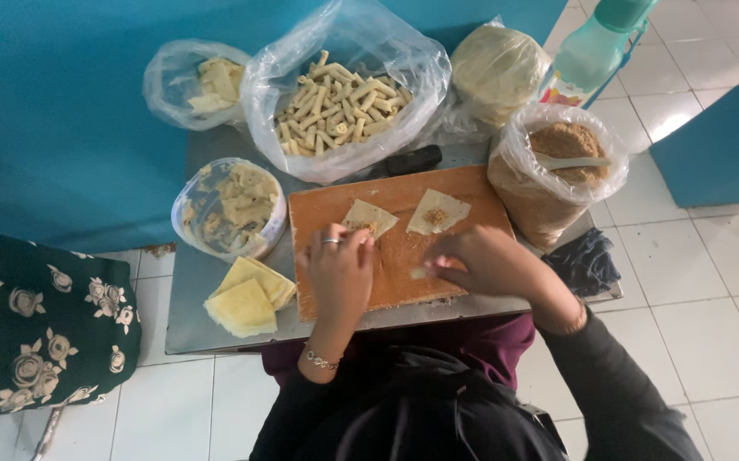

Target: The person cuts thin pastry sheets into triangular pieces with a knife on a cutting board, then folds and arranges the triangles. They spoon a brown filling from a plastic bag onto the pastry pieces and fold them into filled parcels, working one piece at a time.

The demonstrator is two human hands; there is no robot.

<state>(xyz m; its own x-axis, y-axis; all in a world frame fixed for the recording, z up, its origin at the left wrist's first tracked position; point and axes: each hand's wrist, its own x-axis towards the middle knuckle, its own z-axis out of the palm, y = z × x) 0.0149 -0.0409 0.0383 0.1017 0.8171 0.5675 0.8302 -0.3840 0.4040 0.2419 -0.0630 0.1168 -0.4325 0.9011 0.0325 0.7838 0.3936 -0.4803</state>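
Observation:
My left hand (339, 271), with a ring and a bracelet, rests on a wooden board (395, 256), its fingertips on a thin square dough sheet (368, 218) with brown filling. My right hand (480, 260) lies on the board's right side, fingers pinched on a small pale piece of dough. A second dough sheet (438, 212) topped with brown crumbs lies flat on the board beyond my right hand.
A stack of yellow dough sheets (248, 297) lies on the grey table (190, 316). Behind the board are a bag of rolled pieces (335, 107), a bag of brown crumbs with a spoon (557, 162), a paste tub (231, 209), and a green bottle (595, 47).

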